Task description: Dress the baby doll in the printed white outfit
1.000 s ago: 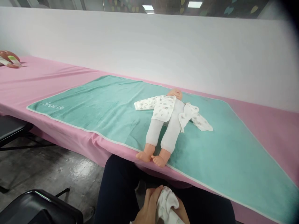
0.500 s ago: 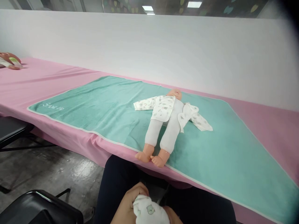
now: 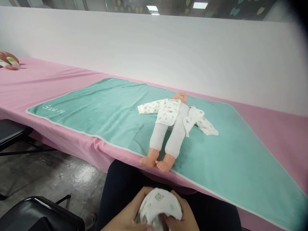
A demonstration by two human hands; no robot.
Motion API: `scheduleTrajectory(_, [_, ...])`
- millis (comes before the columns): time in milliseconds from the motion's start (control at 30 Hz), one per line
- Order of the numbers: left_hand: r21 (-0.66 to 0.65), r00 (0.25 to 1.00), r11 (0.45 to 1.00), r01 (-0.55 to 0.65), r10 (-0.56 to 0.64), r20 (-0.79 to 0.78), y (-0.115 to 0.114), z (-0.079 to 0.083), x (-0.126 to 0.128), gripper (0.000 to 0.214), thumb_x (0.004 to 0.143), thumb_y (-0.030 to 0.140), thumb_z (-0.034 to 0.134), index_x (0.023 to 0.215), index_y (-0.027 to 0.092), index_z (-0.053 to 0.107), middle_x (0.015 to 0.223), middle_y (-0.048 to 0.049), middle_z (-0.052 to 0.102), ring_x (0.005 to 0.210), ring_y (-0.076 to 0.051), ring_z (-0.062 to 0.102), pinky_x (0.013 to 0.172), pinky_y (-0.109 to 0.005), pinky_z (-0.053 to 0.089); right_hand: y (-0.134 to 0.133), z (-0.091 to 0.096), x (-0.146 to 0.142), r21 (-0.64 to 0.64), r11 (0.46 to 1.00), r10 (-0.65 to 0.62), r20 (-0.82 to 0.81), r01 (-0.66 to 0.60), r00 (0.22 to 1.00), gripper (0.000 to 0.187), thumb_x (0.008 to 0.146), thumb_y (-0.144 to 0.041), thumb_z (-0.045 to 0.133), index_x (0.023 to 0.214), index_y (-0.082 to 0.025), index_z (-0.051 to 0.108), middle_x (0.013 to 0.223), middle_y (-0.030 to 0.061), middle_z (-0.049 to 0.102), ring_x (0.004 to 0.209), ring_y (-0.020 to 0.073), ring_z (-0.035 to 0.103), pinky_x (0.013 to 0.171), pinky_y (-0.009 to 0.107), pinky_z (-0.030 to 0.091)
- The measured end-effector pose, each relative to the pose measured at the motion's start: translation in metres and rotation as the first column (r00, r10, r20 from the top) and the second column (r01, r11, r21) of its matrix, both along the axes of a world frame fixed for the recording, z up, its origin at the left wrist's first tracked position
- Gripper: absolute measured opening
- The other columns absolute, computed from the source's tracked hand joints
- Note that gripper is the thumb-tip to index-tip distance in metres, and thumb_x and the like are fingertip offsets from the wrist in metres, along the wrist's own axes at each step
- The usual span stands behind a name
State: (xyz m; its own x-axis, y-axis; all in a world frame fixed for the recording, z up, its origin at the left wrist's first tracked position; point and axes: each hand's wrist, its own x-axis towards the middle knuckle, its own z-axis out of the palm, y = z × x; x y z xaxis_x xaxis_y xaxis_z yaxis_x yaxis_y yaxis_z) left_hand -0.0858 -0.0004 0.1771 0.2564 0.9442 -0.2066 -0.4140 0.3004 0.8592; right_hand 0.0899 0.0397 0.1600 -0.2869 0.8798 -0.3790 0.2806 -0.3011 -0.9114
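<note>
Over my lap at the bottom of the view, both hands grip a bunched white baby garment [image 3: 159,202] with a small bear print. My left hand [image 3: 127,214] wraps its left side and my right hand [image 3: 184,215] closes on its right side. Beyond them a baby doll [image 3: 172,128] lies on its back on a teal mat [image 3: 110,112], feet at the table's near edge. The doll wears white leggings and an open printed white top with its sleeves spread out.
The mat lies on a long table under a pink cloth [image 3: 48,80], backed by a white wall. Another doll's head [image 3: 8,60] lies at the far left of the table. A black chair [image 3: 40,214] stands at lower left, a dark bench [image 3: 11,133] further left.
The garment was turned and bunched between my hands, then raised a little. My right hand has come further into view on its right side. The doll has not moved.
</note>
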Motion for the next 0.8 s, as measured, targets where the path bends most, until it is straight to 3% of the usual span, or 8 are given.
scheduleTrajectory(100, [0.082, 0.953, 0.993, -0.089, 0.109, -0.282, 0.011, 0.023, 0.005, 0.090, 0.053, 0.026, 0.082, 0.133, 0.025, 0.040, 0.125, -0.0101, 0.053, 0.111, -0.028, 0.052, 0.096, -0.037, 0.038, 0.010, 0.034, -0.019, 0.131, 0.991, 0.005, -0.040, 0.001, 0.999, 0.028, 0.069, -0.041, 0.065, 0.079, -0.015, 0.062, 0.073, 0.0072, 0.064, 0.068, 0.0212, 0.058, 0.061, 0.029, 0.047])
scheduleTrajectory(200, [0.184, 0.814, 0.979, -0.087, 0.177, -0.553, 0.028, 0.044, 0.004, 0.071, 0.064, 0.022, 0.074, 0.129, 0.026, 0.047, 0.116, -0.0075, 0.059, 0.101, -0.025, 0.056, 0.085, -0.031, 0.044, 0.026, 0.056, -0.027, 0.258, 0.966, 0.005, -0.100, 0.021, 0.995, 0.023, 0.077, -0.037, 0.058, 0.087, -0.017, 0.062, 0.081, 0.0062, 0.064, 0.072, 0.0201, 0.058, 0.065, 0.028, 0.047])
scheduleTrajectory(300, [0.353, 0.534, 0.932, -0.080, 0.339, -0.774, 0.045, 0.059, -0.005, 0.037, 0.075, 0.019, 0.060, 0.112, 0.024, 0.057, 0.099, -0.0046, 0.061, 0.086, -0.020, 0.058, 0.073, -0.027, 0.042, 0.046, 0.061, -0.023, 0.534, 0.845, 0.006, 0.016, -0.014, 1.000, 0.013, 0.079, -0.028, 0.055, 0.085, -0.019, 0.061, 0.088, 0.0055, 0.061, 0.078, 0.0191, 0.057, 0.068, 0.028, 0.044])
scheduleTrajectory(367, [0.374, 0.354, 0.928, -0.009, 0.353, -0.866, 0.056, 0.064, -0.009, 0.029, 0.075, 0.012, 0.052, 0.101, 0.023, 0.059, 0.095, -0.0034, 0.058, 0.077, -0.017, 0.055, 0.064, -0.026, 0.038, 0.057, 0.058, -0.018, 0.644, 0.762, -0.051, 0.166, -0.069, 0.985, 0.014, 0.079, -0.025, 0.052, 0.087, -0.019, 0.062, 0.089, 0.0055, 0.060, 0.078, 0.0196, 0.056, 0.066, 0.028, 0.042])
scheduleTrajectory(433, [0.328, 0.242, 0.940, 0.098, 0.297, -0.924, 0.063, 0.067, -0.009, 0.033, 0.073, 0.006, 0.045, 0.099, 0.022, 0.057, 0.096, -0.0031, 0.056, 0.073, -0.016, 0.053, 0.060, -0.026, 0.034, 0.066, 0.056, -0.014, 0.630, 0.764, -0.098, 0.321, -0.136, 0.942, 0.018, 0.080, -0.026, 0.049, 0.090, -0.019, 0.062, 0.084, 0.0047, 0.061, 0.074, 0.0200, 0.055, 0.062, 0.028, 0.039])
scheduleTrajectory(533, [0.264, 0.135, 0.941, 0.212, 0.240, -0.961, 0.068, 0.067, -0.002, 0.039, 0.073, 0.004, 0.039, 0.105, 0.021, 0.053, 0.097, -0.0039, 0.055, 0.072, -0.016, 0.051, 0.058, -0.027, 0.030, 0.071, 0.056, -0.011, 0.540, 0.824, -0.097, 0.427, -0.168, 0.899, 0.017, 0.082, -0.027, 0.046, 0.089, -0.020, 0.061, 0.079, 0.0024, 0.062, 0.068, 0.0190, 0.054, 0.058, 0.027, 0.036])
scheduleTrajectory(633, [0.255, 0.091, 0.936, 0.244, 0.240, -0.967, 0.069, 0.068, 0.007, 0.040, 0.073, 0.003, 0.036, 0.108, 0.019, 0.050, 0.098, -0.0065, 0.054, 0.075, -0.018, 0.050, 0.059, -0.029, 0.029, 0.071, 0.060, -0.008, 0.482, 0.865, -0.048, 0.361, -0.143, 0.931, 0.020, 0.081, -0.026, 0.046, 0.093, -0.021, 0.061, 0.078, 0.0004, 0.063, 0.066, 0.0174, 0.052, 0.057, 0.026, 0.037])
scheduleTrajectory(800, [0.250, 0.230, 0.954, 0.164, 0.210, -0.950, 0.068, 0.072, 0.011, 0.027, 0.068, 0.004, 0.038, 0.089, 0.018, 0.050, 0.096, -0.0068, 0.053, 0.080, -0.019, 0.050, 0.061, -0.028, 0.031, 0.070, 0.068, -0.004, 0.386, 0.922, -0.044, 0.156, -0.020, 0.987, 0.016, 0.078, -0.025, 0.048, 0.088, -0.019, 0.059, 0.068, -0.0008, 0.058, 0.060, 0.0151, 0.046, 0.052, 0.024, 0.036])
